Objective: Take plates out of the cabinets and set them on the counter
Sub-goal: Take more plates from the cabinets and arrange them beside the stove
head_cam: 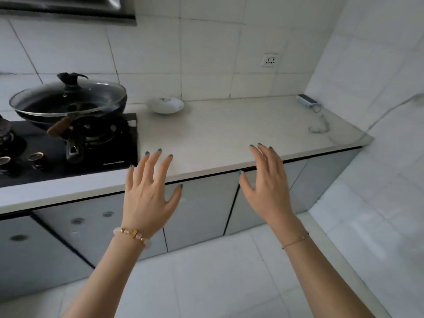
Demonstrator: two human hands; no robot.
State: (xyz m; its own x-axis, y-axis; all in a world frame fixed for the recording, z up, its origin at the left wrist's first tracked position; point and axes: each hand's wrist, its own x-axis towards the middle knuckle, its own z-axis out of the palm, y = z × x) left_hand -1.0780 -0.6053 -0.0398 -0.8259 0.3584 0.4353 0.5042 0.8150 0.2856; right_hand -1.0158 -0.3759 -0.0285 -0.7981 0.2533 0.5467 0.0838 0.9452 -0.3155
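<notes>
Counter (229, 131): pale stone top running from the hob to the right wall. No plate stands on it.
Cabinets (202, 214): a row of grey, glossy doors under the counter edge, all of them closed as far as the view shows.
Gas hob (103, 157): black glass, set into the left end of the counter.
Lidded wok (68, 99): sits on the burner under a glass lid, its handle pointing toward the person.
Left hand (148, 203): raised in front of the counter edge, fingers straight and spread apart, holding nothing. A beaded bracelet (133, 235) is on the wrist.
Right hand (268, 191): held up near the counter edge, well apart from the left. Its fingers are straight and closer together, the thumb is out, and it holds nothing. A thin chain (296, 242) is on the wrist.
White dish (165, 105): small and round, at the back of the counter just right of the hob. Whether it is a bowl or a lid cannot be told.
Small device (307, 101): in the far right corner, with a cable trailing from it.
Wall socket (270, 60): on the tiles above the counter.
Plates: none in sight; they are probably behind the closed doors.
Progress: the task looks to be at its very start. No door is open, nothing has been taken out and nothing set down. Opening a cabinet, lifting plates out and placing them on the bare stretch of counter all remain.
</notes>
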